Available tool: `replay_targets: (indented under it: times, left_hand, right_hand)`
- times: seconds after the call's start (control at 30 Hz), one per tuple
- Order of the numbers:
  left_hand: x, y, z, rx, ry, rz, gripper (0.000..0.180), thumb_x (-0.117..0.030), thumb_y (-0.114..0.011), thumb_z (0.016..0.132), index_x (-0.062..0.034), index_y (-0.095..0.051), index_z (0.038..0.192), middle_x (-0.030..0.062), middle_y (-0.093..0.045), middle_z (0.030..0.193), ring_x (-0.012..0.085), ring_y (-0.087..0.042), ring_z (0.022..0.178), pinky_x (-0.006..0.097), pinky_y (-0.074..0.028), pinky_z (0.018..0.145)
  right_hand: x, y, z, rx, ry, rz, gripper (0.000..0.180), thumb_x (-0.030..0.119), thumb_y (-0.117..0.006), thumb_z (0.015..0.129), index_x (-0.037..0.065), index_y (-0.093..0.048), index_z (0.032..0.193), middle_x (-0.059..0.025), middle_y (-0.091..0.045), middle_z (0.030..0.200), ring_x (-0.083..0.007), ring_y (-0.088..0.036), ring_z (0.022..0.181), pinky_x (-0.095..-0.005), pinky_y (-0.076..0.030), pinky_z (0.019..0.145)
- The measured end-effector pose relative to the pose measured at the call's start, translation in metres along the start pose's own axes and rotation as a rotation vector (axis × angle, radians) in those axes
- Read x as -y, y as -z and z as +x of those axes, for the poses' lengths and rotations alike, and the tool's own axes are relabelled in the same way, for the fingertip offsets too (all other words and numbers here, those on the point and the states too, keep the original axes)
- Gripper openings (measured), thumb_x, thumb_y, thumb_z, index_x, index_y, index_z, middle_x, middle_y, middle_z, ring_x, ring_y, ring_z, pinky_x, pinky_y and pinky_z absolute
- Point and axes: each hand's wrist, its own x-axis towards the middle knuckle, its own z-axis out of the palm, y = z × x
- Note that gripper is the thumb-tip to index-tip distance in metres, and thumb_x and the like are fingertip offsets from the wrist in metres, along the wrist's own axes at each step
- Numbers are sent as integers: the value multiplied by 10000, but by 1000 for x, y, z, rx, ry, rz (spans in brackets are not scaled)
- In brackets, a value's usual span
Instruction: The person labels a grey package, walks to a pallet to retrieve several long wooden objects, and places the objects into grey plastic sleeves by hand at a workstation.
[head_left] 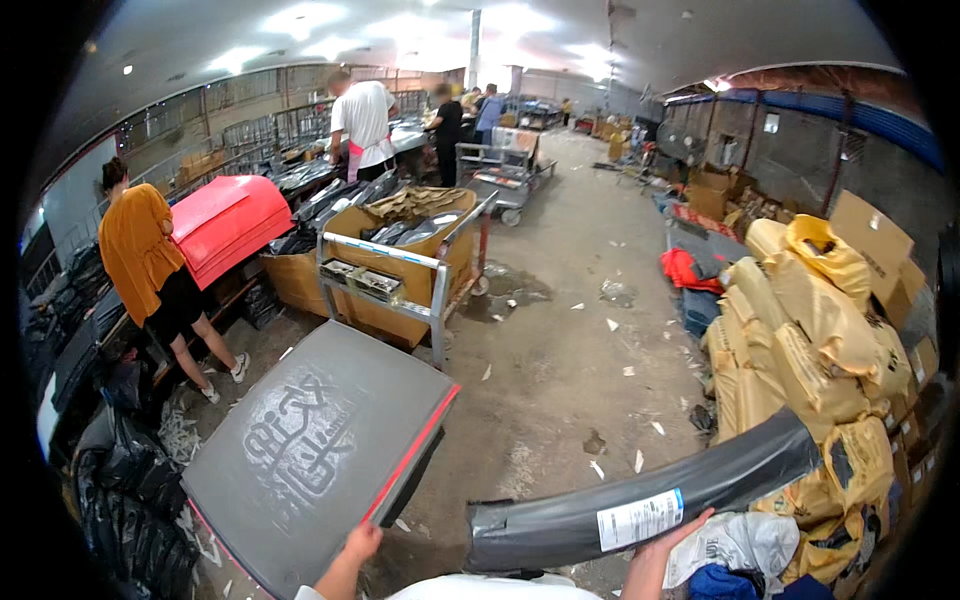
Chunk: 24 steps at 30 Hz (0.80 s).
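Note:
A long black plastic-wrapped roll (720, 475) with a white label lies slantwise before me. My right hand (676, 540) supports it from below, its palm and fingers against the wrapping. To the left is a grey mat (400, 375) with raised dark lettering and a red layer showing along its edge; it seems to top a stack. At its near right edge my left hand (362, 543) is closed, fingers curled at the red rim. What lies under the mat is mostly hidden.
A metal cart (437, 310) with a large cardboard box stands ahead. Yellow sacks (770, 350) pile up on the right. Black plastic bundles (125, 490) lie at left. A person in an orange top (135, 250) stands by red sheets (230, 225); others work farther off. White scraps litter the floor.

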Motion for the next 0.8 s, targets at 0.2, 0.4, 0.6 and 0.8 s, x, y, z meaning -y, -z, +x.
replay_targets:
  times: [0.2,0.4,0.6,0.8]
  left_hand:
    - [77,-49,-56,497,575,140,356,-356,-493,777,-41,-624,883,177,-627,812,308,-604,810,394,-473,720]
    - [30,-37,6,189,859,22,339,-333,-521,782,-50,-622,940,155,-633,808,263,-613,771,361,-479,703]
    - [-145,-3,231,-226,480,-387,262,-235,-570,791,-39,-605,960,124,-629,789,207,-601,727,318,-470,667]
    - [-295,8,296,-536,400,-648,177,-160,-562,810,-28,-586,926,83,-618,761,153,-578,696,287,-465,649]
  right_hand:
    - [-127,-108,170,141,-126,-77,781,658,-404,770,75,-355,1289,-73,-397,1299,-272,-412,1144,-395,-346,943]
    - [-267,-263,257,304,-336,-74,735,624,-389,796,71,-359,1280,-69,-425,1274,-266,-433,1127,-368,-338,954]
    - [-426,-456,327,534,-571,-90,737,603,-423,796,75,-327,1301,-79,-436,1274,-244,-432,1146,-364,-334,967]
    - [-670,-645,409,733,-744,-428,627,547,-420,828,89,-360,1253,-89,-475,1222,-263,-453,1116,-485,-339,944]
